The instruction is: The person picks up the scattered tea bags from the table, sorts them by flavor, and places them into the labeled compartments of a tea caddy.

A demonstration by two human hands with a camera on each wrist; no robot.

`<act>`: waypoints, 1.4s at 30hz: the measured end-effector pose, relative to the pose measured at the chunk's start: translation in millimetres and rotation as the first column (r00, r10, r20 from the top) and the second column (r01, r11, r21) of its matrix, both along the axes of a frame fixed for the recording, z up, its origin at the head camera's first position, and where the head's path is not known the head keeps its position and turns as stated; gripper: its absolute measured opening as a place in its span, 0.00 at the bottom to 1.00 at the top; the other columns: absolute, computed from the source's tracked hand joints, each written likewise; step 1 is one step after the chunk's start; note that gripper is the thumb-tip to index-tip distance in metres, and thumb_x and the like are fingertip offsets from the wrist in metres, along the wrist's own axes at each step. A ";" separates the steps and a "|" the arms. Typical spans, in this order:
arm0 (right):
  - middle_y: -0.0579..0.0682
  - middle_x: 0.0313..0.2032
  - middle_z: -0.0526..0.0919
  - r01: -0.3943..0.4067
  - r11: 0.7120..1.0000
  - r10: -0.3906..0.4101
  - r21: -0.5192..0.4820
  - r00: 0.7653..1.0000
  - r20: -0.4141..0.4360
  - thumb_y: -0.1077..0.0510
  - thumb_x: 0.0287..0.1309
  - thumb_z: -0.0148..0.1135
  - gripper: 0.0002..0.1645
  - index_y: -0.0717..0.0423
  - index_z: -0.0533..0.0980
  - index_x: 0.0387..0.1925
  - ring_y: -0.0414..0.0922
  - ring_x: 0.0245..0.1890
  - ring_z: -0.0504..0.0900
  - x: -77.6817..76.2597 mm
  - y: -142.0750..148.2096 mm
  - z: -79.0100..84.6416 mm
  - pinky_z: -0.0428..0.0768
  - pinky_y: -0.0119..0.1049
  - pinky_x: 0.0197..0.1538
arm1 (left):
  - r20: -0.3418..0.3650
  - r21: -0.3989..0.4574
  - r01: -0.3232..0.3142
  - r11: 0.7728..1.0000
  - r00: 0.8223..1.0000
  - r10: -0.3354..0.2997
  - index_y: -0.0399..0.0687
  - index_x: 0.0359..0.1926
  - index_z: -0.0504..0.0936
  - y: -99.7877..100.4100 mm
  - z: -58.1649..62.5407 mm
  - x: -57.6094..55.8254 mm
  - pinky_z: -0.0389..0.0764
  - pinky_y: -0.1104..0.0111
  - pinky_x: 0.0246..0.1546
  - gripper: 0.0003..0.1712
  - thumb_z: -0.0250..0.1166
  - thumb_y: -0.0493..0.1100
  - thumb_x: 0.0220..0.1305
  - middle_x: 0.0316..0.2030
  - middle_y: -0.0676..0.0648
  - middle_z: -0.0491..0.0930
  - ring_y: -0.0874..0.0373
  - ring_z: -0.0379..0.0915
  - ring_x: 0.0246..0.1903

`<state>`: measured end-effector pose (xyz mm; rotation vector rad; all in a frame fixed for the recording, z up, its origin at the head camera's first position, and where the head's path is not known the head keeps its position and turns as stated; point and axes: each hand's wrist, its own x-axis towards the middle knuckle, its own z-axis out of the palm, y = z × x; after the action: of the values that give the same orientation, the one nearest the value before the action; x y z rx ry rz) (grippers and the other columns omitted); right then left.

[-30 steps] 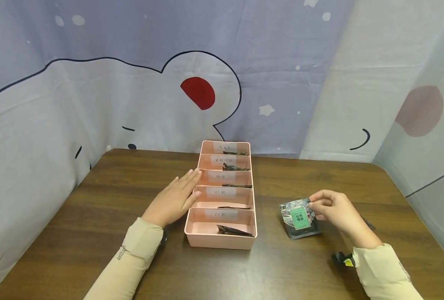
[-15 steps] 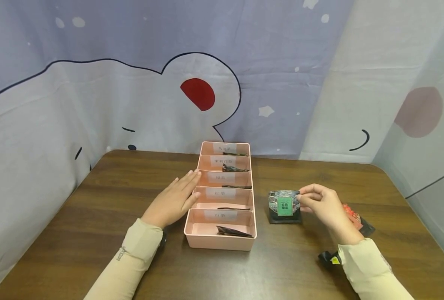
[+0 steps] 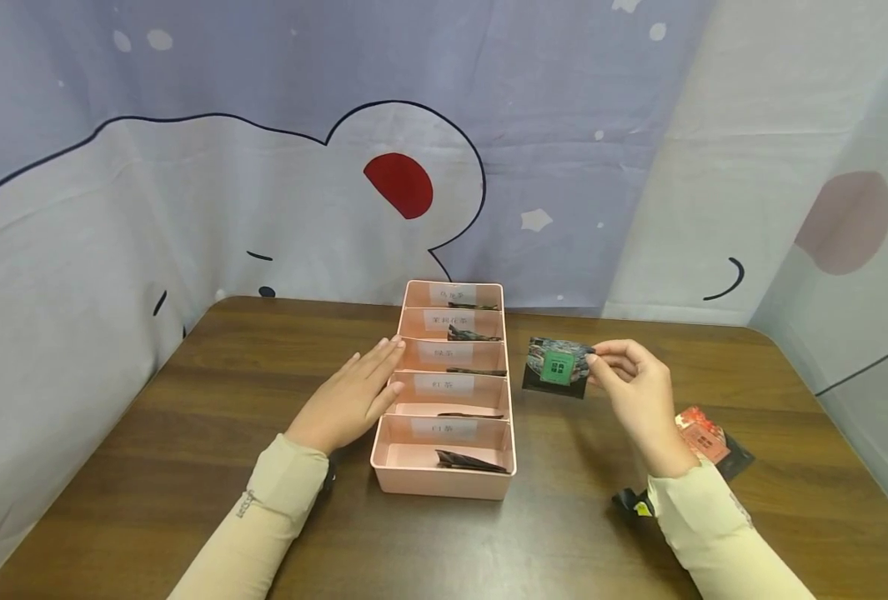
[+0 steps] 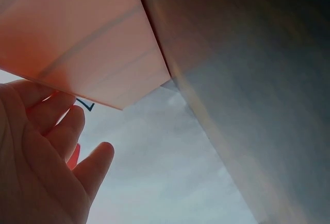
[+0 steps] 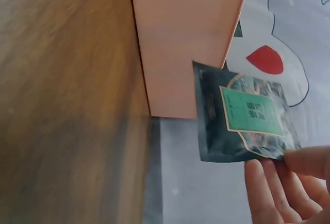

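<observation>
A dark tea sachet (image 3: 556, 367) with a green label is pinched at its right edge by my right hand (image 3: 634, 392). It hangs above the table, to the right of a pink divided box (image 3: 444, 483). In the right wrist view the sachet (image 5: 250, 112) is tilted, with thumb and fingers on its edge. My left hand (image 3: 349, 398) lies along the box's left side, fingers straight and touching the rim; the left wrist view shows these fingers (image 4: 67, 126) against the pink wall (image 4: 87, 38). Paper labels mark the compartments, each with dark sachets inside, such as one in the front (image 3: 469, 462).
A red-labelled sachet (image 3: 706, 437) lies on the wooden table (image 3: 549, 533) beyond the right forearm, partly on something dark. A black strap with a yellow tag (image 3: 634, 502) is at the right wrist. A printed curtain (image 3: 564, 167) stands behind the table.
My right hand has moved left and up with the green-labelled sachet, toward the box. The red-labelled sachet behind the forearm has come into view. My left hand stays in place.
</observation>
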<state>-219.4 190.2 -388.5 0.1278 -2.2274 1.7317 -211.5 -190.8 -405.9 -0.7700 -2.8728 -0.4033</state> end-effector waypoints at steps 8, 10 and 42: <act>0.50 0.33 0.87 0.054 0.997 -0.063 -0.061 0.987 -0.146 0.67 0.64 0.66 0.09 0.71 0.80 0.43 0.36 0.31 0.87 -1.5 -16.9 11.5 0.87 0.30 0.40 | 0.007 0.003 0.001 1.000 1.000 -0.001 0.40 0.79 0.55 0.3 1.2 -0.1 0.52 0.49 0.76 0.36 0.47 0.55 0.80 0.78 0.43 0.55 0.48 0.47 0.78; 0.52 0.32 0.87 0.051 0.995 -0.065 -0.082 0.981 -0.180 0.68 0.64 0.66 0.08 0.71 0.81 0.42 0.38 0.30 0.87 -2.0 -21.4 14.5 0.87 0.30 0.40 | 0.008 0.002 0.000 1.000 1.000 0.000 0.40 0.79 0.55 0.4 1.0 -0.2 0.52 0.49 0.76 0.36 0.47 0.55 0.80 0.78 0.44 0.55 0.48 0.47 0.78; 0.66 0.37 0.85 -0.143 0.988 0.125 -0.060 0.962 -0.244 0.73 0.63 0.64 0.05 0.71 0.79 0.41 0.42 0.34 0.86 -18.6 -92.5 11.7 0.87 0.34 0.42 | 0.006 0.006 -0.001 1.000 1.000 0.001 0.41 0.79 0.55 0.7 0.3 0.7 0.54 0.48 0.76 0.36 0.46 0.55 0.80 0.78 0.44 0.54 0.49 0.47 0.78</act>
<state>-238.0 97.7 -376.7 0.4552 -2.0154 1.7638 -210.7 -190.0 -405.6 -0.7682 -2.8760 -0.4152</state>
